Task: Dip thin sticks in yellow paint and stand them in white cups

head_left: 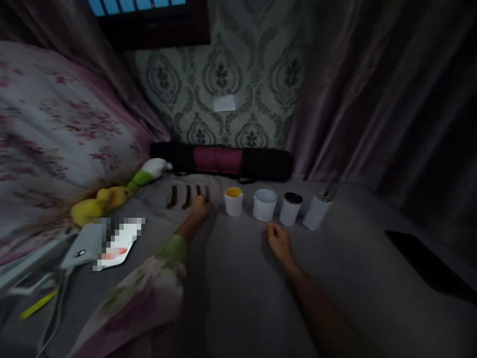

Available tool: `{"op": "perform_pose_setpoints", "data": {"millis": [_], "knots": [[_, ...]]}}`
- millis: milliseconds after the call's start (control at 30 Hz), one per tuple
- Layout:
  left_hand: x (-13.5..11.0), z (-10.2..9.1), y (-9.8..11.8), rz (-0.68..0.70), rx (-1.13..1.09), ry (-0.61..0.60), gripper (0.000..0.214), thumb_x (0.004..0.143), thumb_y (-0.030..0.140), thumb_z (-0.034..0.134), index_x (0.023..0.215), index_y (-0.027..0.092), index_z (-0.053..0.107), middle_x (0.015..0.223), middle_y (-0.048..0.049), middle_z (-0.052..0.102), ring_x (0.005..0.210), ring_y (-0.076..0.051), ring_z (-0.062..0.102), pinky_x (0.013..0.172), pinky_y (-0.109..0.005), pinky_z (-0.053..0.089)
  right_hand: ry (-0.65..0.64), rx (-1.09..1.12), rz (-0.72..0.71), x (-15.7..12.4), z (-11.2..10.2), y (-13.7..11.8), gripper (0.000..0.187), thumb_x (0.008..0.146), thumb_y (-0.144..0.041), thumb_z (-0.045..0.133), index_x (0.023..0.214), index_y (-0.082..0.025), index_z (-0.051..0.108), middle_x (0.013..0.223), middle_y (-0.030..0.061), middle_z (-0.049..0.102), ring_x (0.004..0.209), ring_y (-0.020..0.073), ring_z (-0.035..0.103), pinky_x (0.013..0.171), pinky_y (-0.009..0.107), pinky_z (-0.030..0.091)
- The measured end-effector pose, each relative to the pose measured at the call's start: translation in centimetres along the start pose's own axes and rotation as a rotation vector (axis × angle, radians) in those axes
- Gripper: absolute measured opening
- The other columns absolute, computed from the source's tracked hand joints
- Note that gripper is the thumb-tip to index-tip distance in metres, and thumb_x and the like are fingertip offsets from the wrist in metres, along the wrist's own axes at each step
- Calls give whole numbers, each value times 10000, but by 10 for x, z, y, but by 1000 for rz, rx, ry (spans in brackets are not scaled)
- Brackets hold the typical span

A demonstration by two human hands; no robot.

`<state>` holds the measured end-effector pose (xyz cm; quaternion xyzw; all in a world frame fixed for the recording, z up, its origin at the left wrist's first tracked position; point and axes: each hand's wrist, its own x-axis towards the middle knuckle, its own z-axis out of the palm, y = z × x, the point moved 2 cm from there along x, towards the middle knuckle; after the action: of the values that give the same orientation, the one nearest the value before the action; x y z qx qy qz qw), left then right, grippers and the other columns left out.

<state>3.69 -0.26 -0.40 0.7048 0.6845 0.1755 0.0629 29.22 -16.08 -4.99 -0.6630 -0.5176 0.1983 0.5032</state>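
My left hand [201, 205] is closed at the right end of a row of dark brown curved strips [187, 197]. It covers the lower ends of the rightmost ones, and its fingers appear to grip one. Right of it stands a white cup with yellow inside [234, 204]. A wider white tub [264, 206] comes after it, then a white can with a dark top [290, 209]. Last in line, a tall white container [316, 211] leans slightly, with thin sticks, perhaps brushes, rising from it. My right hand [279, 242] is loosely curled just below the tub, apart from it, with nothing visible inside.
A black and maroon rolled bag [219, 160] lies along the wall. On the left are a yellow plush toy [99, 205], a grey phone-like device [84, 246], a white card [121, 248] and a yellow stick [38, 305]. A flat black object [428, 263] lies right.
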Motion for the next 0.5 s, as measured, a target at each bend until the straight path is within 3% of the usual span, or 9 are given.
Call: {"op": "perform_pose_setpoints", "data": {"millis": [500], "knots": [[-2,0,-11,34,-73,57,282,744,173,475,969,102,630,971,-128,637,904,-187,577,798,-263,412,-39,39,67,0,1,-4,423,796,-505,358,692,-154,571,600,24,551,564,141,498,532,238,359]]}}
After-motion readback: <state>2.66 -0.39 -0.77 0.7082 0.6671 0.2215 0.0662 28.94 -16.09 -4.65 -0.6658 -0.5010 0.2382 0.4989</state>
